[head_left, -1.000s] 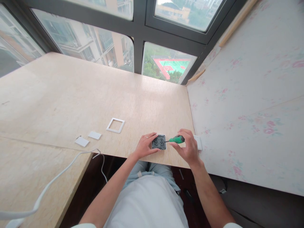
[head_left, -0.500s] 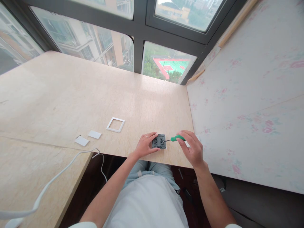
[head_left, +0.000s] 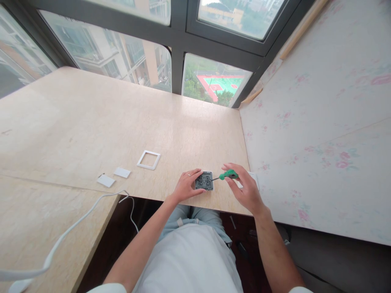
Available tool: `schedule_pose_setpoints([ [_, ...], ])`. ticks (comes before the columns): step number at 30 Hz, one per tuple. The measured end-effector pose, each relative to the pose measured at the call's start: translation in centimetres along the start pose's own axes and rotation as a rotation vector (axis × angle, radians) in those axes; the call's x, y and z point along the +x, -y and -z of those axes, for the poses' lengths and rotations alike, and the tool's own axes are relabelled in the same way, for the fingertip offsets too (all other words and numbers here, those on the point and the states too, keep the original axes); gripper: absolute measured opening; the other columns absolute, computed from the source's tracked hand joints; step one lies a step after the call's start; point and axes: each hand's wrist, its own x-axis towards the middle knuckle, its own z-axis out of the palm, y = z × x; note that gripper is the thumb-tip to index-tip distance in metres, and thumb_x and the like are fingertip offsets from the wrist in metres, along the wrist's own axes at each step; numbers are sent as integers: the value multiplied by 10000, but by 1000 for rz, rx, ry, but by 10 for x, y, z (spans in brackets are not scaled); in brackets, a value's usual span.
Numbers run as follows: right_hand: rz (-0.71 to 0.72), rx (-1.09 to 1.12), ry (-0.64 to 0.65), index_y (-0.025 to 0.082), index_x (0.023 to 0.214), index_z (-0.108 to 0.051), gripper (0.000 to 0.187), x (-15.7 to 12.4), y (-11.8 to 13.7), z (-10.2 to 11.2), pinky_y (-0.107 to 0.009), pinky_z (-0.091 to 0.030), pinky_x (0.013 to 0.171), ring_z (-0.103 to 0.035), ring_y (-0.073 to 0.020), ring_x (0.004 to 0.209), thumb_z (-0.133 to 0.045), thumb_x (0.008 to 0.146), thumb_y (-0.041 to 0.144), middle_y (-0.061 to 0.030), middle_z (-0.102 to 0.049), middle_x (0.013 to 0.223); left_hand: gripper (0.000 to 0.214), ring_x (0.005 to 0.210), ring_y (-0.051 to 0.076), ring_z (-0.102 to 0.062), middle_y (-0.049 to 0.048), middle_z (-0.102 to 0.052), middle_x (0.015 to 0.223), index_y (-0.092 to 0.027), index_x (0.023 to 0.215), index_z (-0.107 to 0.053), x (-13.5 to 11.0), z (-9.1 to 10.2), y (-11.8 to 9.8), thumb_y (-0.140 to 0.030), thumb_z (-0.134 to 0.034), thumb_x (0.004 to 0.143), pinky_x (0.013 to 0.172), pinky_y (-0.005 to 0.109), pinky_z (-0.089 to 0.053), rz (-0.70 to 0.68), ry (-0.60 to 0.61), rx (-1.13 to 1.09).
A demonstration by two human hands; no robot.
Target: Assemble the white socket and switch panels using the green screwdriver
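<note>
Green-handled screwdriver [head_left: 227,175] pinched in rt hand [head_left: 245,190] fingers, lt hand [head_left: 184,187] fingers gripping square grey switch [head_left: 204,181]

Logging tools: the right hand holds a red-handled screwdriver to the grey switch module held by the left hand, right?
Not red: head view shows a green-handled screwdriver in the right hand, at the grey switch module the left hand holds.

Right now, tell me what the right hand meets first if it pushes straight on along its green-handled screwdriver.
Probably the grey square switch module; the green-handled screwdriver in the right hand points at it.
</note>
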Motion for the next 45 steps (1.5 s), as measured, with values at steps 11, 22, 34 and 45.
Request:
schedule_pose_setpoints([
  [11, 47, -135, -114, 239, 1169, -549, 246, 1, -2, -1, -359, -584, 787, -665, -189, 881, -595, 928, 244, -70, -646, 1014, 734, 1310, 277, -499, 84, -524, 1434, -282, 1401, -487, 1, 0, 0, -564, -727, 768, 1078, 435, -375, -3, 2, -7],
  [22, 34, -69, -15, 259, 1367, -449, 373, 1, 6, -1, -469, -497, 998, -543, -257, 1245, -426, 996, 293, -130, -542, 1353, 720, 1319, 285, -493, 87, -518, 1440, -286, 1400, -492, 1, 0, -1, -570, -714, 776, 1078, 445, -375, 2, -3, -8],
  [34, 152, -150, -137, 254, 1178, -577, 287, 6, -7, -5, -394, -566, 772, -645, -217, 881, -641, 900, 291, -79, -654, 988, 728, 1325, 286, -484, 87, -512, 1442, -289, 1407, -483, 1, 1, -1, -557, -721, 774, 1087, 444, -368, 11, 14, 7],
  [45, -7, -90, -24, 260, 1230, -557, 306, 6, -8, 8, -370, -569, 856, -676, -191, 927, -599, 927, 270, -67, -669, 1101, 716, 1329, 281, -481, 90, -507, 1449, -276, 1397, -491, 0, 0, 0, -552, -720, 777, 1085, 443, -366, 6, 11, 13],
])
